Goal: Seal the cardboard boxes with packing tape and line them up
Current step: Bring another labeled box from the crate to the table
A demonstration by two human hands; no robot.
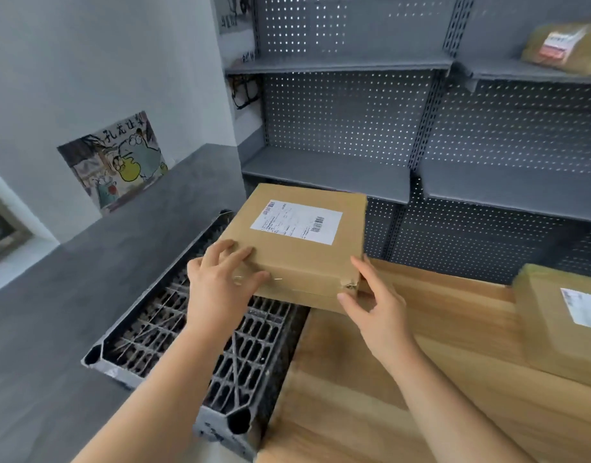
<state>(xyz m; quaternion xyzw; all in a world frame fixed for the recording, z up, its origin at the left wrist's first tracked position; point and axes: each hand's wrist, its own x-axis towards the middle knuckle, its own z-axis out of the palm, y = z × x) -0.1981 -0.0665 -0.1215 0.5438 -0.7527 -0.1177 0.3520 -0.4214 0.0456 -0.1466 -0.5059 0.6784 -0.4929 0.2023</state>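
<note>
The box (pixel 297 242), label up, is at the table's (pixel 371 406) far left corner, jutting over the rack (pixel 167 329), its near corners gripped by the left hand (pixel 220 279) and right hand (pixel 376 304); another box (pixel 561 325) lies at the table's right edge.

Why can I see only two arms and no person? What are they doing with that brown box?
The camera sits on the person's head and looks down, so you see only their own arms. The left hand grips the near left corner of a cardboard box, with its fingers on top. The right hand holds the near right corner. The box bears a white label. It lies partly over a wooden table and partly over a black plastic grid. To the right, a second box sits on the table. Behind stand grey shelves.
</note>
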